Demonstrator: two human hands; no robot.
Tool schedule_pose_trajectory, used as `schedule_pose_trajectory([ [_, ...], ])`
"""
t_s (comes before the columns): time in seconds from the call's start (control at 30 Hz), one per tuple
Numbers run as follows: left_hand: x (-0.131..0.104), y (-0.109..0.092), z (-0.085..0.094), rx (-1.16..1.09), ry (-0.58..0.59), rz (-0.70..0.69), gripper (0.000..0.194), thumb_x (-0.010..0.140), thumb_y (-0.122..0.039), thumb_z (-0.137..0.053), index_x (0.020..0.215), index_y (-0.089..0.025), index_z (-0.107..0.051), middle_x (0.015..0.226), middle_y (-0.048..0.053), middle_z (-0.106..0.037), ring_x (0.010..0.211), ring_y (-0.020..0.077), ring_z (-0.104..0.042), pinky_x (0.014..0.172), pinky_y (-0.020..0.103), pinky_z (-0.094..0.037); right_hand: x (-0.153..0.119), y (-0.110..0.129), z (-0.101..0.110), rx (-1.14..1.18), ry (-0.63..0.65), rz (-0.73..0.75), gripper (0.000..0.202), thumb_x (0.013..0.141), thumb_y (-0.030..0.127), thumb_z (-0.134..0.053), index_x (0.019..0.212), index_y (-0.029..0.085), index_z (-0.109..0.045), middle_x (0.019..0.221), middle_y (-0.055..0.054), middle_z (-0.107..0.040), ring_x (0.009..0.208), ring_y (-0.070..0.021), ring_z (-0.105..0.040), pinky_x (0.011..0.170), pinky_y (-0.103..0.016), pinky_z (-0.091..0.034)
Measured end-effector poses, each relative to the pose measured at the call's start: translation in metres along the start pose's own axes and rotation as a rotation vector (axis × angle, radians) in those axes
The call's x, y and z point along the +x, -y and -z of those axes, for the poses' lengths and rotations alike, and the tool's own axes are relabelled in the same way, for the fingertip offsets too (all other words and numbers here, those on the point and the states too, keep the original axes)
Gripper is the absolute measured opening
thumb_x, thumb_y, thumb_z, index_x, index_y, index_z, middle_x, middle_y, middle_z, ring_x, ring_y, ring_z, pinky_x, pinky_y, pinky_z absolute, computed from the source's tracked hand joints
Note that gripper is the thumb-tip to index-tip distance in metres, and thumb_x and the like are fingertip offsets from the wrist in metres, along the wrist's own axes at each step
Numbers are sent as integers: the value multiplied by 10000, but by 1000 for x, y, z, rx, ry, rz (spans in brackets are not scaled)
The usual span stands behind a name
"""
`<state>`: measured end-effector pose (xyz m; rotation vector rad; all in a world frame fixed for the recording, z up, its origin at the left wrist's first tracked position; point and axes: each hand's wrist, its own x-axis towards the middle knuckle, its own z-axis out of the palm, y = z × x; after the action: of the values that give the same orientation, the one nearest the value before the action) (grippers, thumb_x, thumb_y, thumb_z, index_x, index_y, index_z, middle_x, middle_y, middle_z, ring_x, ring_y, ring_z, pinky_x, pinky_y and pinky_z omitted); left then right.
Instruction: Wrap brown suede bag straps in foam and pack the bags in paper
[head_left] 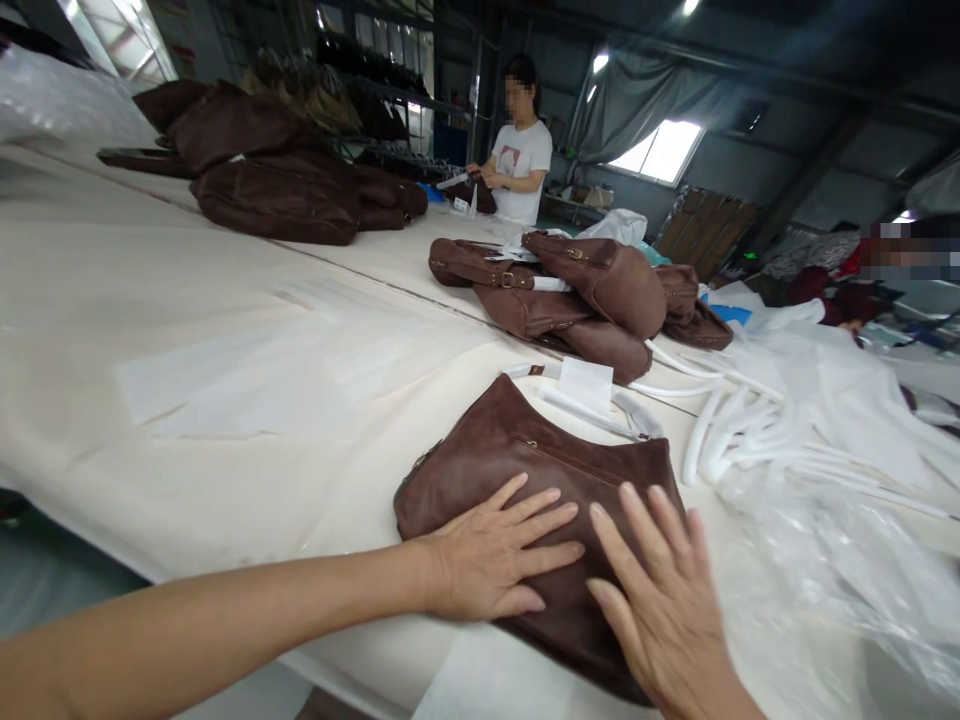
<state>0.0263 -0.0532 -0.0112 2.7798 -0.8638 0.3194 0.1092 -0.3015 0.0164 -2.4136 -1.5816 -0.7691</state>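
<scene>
A brown leather handbag [480, 450] lies on its side on the white-covered table in front of me. Its strap [637, 412] is wrapped in white material, and a white tag [586, 383] sits by it. A short zipper with a brass pull runs across the upper panel. My left hand [499, 555] rests flat on the bag, fingers spread. Over the right part of the bag is my right hand [660, 590], its fingers stretched out; whether it touches the leather I cannot tell. Neither hand grips anything.
Several brown bags [585, 290] are heaped beyond mine, and another pile [277, 180] stands farther left. White foam tubes [727, 430] and clear plastic wrap [847, 570] lie on the right. White paper sheets [247, 385] spread at left. A person [525, 160] stands across the table handling a brown item.
</scene>
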Motion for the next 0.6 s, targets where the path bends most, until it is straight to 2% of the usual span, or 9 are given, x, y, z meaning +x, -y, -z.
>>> schedule_pose_trajectory([
  [0.1,-3,1,-1,1,-17,-14,566,936,-430,-536,1469,-296,-401,1563,41,-372,1473,267,-258,1213,558,-144,-9,9,-46,-73,120,-41,614,934,362,-515,1502,178,-369,1538,-165,-384,1393,-397,-367,1084,-667,-260],
  [0.17,-4,0,1,-13,-23,-14,548,926,-404,-556,1450,-308,-428,1545,25,-405,1463,265,-283,1217,553,-147,-16,11,-59,-97,179,-68,615,941,375,-506,1504,174,-361,1562,-155,-343,1413,-383,-339,1097,-663,-231],
  [0.3,4,-4,13,-91,-28,27,476,915,-371,-583,1380,-290,-517,1509,50,-458,1433,284,-341,1202,575,-198,-18,11,-56,-116,174,-88,612,954,384,-500,1513,191,-343,1575,-137,-324,1439,-351,-298,1127,-642,-184],
  [0.4,21,-4,19,-112,-86,87,417,946,-319,-528,1359,-262,-535,1487,67,-485,1435,264,-337,1197,551,-241,-17,12,-55,-102,182,-95,616,952,381,-513,1512,190,-343,1576,-136,-322,1446,-340,-288,1141,-636,-168],
  [0.5,38,5,11,-29,-166,195,493,967,-340,-490,1448,-249,-434,1548,97,-391,1462,296,-275,1185,603,-228,-17,15,-54,-88,197,-117,633,941,387,-543,1513,203,-345,1577,-136,-320,1448,-346,-284,1139,-655,-171],
  [0.6,44,16,-6,34,-167,250,542,980,-414,-453,1490,-249,-371,1579,103,-329,1460,330,-272,1171,649,-218,-8,12,-39,-11,235,-132,624,938,401,-556,1508,241,-359,1557,-123,-368,1424,-344,-339,1124,-663,-236],
])
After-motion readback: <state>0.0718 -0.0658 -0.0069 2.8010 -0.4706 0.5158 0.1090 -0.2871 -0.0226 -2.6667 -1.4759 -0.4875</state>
